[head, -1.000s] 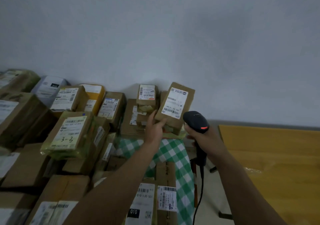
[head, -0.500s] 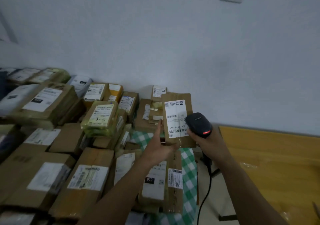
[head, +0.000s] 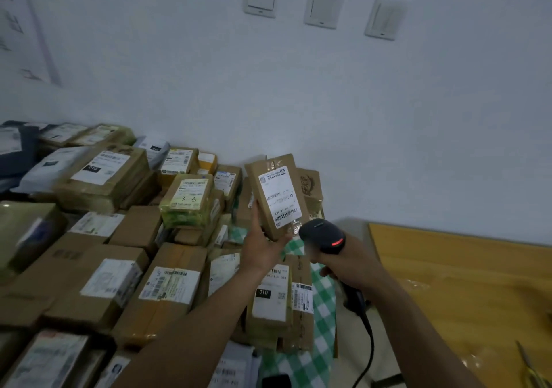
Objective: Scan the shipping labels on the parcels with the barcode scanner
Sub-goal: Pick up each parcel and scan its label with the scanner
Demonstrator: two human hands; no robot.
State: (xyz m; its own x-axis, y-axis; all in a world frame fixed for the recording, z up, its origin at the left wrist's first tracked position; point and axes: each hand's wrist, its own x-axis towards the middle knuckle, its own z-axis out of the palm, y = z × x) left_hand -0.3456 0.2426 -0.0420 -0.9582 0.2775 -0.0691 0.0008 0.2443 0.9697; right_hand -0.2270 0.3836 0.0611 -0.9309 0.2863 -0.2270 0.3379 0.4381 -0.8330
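My left hand (head: 263,245) holds a small brown cardboard parcel (head: 276,196) upright from below, lifted above the pile, its white shipping label (head: 279,196) with barcodes facing me. My right hand (head: 351,263) grips a black corded barcode scanner (head: 324,237) just right of and below the parcel. A red light glows on the scanner's head, and its nose points toward the label's lower edge. The cable (head: 366,352) hangs down from the handle.
Many labelled cardboard parcels (head: 119,268) and grey mailer bags (head: 50,169) are piled on a green checked cloth (head: 321,313) at left and centre. A yellow wooden table (head: 463,283) stands at right. Three wall switches (head: 324,7) sit on the white wall above.
My left hand lifted the small parcel off the stack by the wall and tilted its label toward me. The scanner moved in close under it. My view rose, revealing the wall switches.
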